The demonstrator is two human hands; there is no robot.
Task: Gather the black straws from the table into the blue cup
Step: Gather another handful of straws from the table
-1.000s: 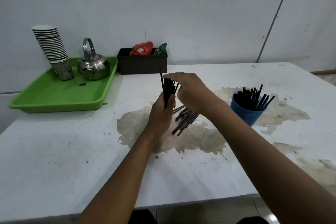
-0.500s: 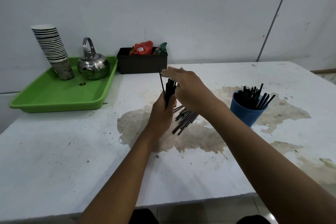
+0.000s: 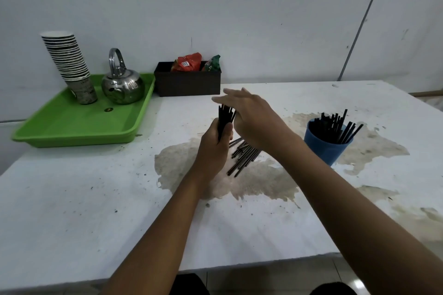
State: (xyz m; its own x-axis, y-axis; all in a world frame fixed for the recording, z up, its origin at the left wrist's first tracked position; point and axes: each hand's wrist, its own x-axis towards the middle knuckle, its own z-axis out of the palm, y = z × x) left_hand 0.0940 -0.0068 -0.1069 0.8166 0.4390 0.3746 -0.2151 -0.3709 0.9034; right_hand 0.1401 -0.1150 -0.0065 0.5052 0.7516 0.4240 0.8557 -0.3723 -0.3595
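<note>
My left hand (image 3: 214, 147) is closed around an upright bundle of black straws (image 3: 224, 117) near the middle of the white table (image 3: 96, 211). My right hand (image 3: 251, 115) hovers flat over the bundle's top ends, fingers spread and holding nothing. More black straws (image 3: 243, 157) lie in a loose pile on the table just behind and right of my left hand, partly hidden by my right wrist. The blue cup (image 3: 327, 147) stands to the right with several black straws leaning in it.
A green tray (image 3: 79, 124) at the back left carries a stack of paper cups (image 3: 69, 64) and a steel kettle (image 3: 122, 82). A dark box (image 3: 188, 81) with snack packets stands against the wall. Brown stains mark the tabletop.
My right hand has let go of the straw tops, opened flat and lifted slightly above them. The single straw that stuck up has been pushed level with the bundle.
</note>
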